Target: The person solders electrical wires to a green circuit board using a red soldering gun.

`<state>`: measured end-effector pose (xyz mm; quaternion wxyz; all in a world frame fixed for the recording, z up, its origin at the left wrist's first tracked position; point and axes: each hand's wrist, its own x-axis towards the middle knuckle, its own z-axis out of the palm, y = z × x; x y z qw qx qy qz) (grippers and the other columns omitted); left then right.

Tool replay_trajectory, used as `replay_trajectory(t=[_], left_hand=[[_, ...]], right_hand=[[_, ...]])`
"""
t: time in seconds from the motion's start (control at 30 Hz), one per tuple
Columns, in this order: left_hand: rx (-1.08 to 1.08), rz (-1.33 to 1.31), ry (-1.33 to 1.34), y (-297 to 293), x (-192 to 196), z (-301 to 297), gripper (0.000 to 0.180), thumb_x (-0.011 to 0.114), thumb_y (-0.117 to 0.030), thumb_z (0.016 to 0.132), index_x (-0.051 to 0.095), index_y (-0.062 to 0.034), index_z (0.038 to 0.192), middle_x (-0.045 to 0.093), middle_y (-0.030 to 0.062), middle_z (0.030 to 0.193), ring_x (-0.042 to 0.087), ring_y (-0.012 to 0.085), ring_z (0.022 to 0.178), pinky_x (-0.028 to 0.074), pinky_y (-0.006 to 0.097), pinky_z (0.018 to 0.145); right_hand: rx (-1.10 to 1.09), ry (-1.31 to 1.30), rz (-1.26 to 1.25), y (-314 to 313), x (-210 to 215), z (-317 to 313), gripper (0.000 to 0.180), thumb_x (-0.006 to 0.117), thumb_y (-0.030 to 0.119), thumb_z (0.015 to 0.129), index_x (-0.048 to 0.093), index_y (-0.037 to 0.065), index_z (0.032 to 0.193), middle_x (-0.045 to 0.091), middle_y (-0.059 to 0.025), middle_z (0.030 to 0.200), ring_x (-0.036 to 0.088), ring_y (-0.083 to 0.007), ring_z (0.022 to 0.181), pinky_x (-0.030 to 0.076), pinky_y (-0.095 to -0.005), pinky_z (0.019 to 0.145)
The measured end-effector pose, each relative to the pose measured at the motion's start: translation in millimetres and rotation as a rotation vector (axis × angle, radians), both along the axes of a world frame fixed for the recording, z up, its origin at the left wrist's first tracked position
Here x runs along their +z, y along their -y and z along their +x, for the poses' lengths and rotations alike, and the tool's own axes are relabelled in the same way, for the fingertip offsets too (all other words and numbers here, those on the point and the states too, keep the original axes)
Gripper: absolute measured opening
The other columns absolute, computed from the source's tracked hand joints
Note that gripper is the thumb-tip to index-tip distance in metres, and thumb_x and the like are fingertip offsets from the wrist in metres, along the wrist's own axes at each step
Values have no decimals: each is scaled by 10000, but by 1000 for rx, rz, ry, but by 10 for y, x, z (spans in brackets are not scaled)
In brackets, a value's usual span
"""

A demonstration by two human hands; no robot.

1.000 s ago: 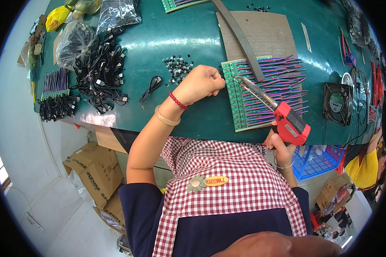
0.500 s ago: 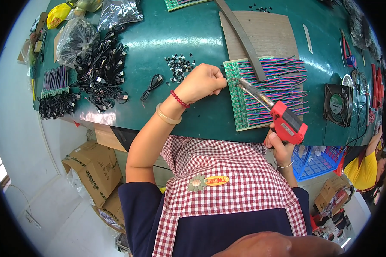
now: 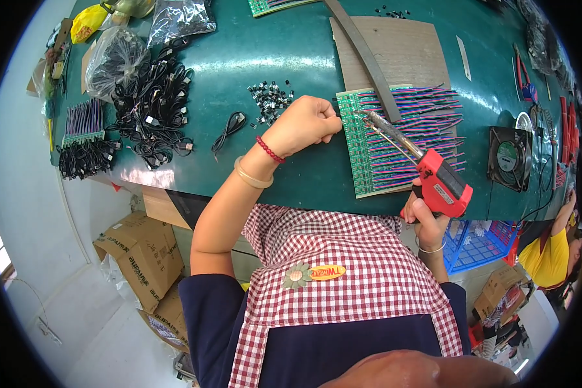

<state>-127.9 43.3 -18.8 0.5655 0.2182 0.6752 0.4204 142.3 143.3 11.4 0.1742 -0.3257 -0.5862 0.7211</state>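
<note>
The green bench (image 3: 271, 39) gleams. Left hand (image 3: 312, 121) curled closed; right hand (image 3: 428, 223), gripping a soldering gun (image 3: 443, 183), has shifted rightward.

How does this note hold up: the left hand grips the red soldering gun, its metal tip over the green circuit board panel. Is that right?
Not quite: in the head view, the right hand grips the red soldering gun, its metal tip over the green circuit board panel.

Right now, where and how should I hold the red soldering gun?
Probably by its thick red body, from the person's side: that end faces them, and the right hand holds it there. I'd avoid the thin metal barrel, which points away toward the circuit boards.
</note>
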Motion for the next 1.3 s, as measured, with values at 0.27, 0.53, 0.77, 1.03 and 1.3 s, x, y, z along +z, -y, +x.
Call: replay_trajectory(t=[0.27, 0.53, 0.77, 1.03, 1.3], left_hand=[[-10, 113, -1002, 148, 28, -184, 198, 642, -166, 763, 616, -15, 888, 615, 90, 761, 577, 223, 640, 472, 329, 599], [-25, -31, -1221, 185, -115, -138, 112, 630, -95, 756, 550, -21, 780, 541, 125, 778, 553, 307, 784, 460, 390, 696], [40, 83, -984, 276, 29, -76, 80, 597, -46, 768, 545, 8, 796, 550, 122, 772, 552, 303, 707, 460, 364, 652], [-47, 155, -1145, 326, 79, 170, 132, 631, -65, 740, 547, -21, 832, 527, 95, 792, 533, 268, 795, 454, 351, 701], [-80, 124, -1206, 362, 35, 279, 97, 611, -54, 763, 531, -24, 808, 531, 96, 796, 532, 229, 770, 454, 322, 686]], right_hand=[[-59, -74, -43, -43, 25, -17, 330, 530, 22, 791, 484, -70, 1104, 478, -47, 576, 440, -101, 440, 378, -232, 429], [-75, -91, -24, -41, 102, -60, 322, 517, 27, 785, 478, -67, 1090, 465, -46, 560, 420, -101, 427, 367, -234, 420], [-94, -118, -15, -51, 136, -54, 328, 518, 59, 799, 454, -65, 1096, 436, -47, 555, 406, -103, 432, 364, -235, 411], [-69, -143, -61, -25, 216, -170, 343, 508, 114, 802, 421, -53, 1089, 410, -43, 548, 379, -101, 429, 350, -221, 401], [-75, -187, -102, 23, 270, -208, 336, 509, 124, 816, 423, -39, 1096, 419, -43, 554, 382, -100, 437, 356, -218, 409]])
